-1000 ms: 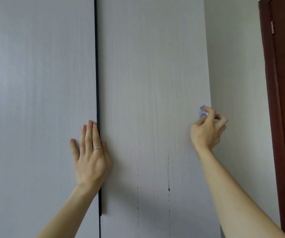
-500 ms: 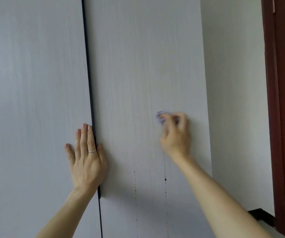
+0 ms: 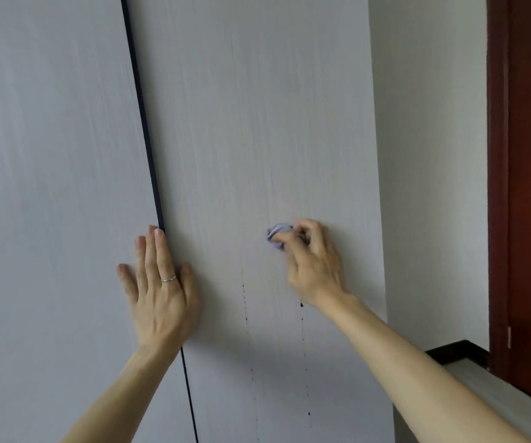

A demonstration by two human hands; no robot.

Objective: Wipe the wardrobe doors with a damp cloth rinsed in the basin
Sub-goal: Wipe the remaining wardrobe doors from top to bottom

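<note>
Sweeping leftward now, the right hand [image 3: 315, 260] has carried the lilac cloth [image 3: 276, 235] from the outer edge of the right wardrobe door [image 3: 257, 123] to about its middle. Its grip is clamped round the bunched rag, pressing it to the panel. The left hand [image 3: 158, 282] stays flat, fingers straight, across the dark seam [image 3: 144, 123] between the doors. Drip trails [image 3: 244, 302] run below the wiped band, so I'd say the lower part is yet to be done.
</note>
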